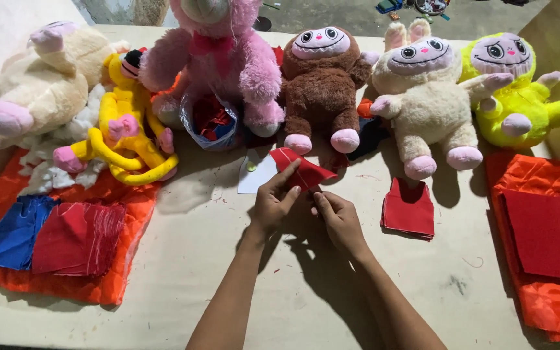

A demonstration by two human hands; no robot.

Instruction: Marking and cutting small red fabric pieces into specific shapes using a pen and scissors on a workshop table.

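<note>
My left hand (273, 201) pinches a small red fabric piece (303, 170) between thumb and fingers, lifted just above the table in front of the brown plush toy (322, 81). My right hand (338, 217) sits just right of it, fingertips touching the fabric's lower edge. A white paper piece (254, 174) lies on the table behind my left hand. A small stack of cut red fabric pieces (409, 209) rests to the right of my right hand.
Plush toys line the table's far side: cream and pink (34, 84), yellow (124, 123), pink (218, 52), cream rabbit (422, 97), neon yellow (520, 91). A bag of red scraps (212, 120) stands by the pink one. Orange cloth with blue and red fabric (53, 240) lies left, orange cloth with red fabric (546, 240) right.
</note>
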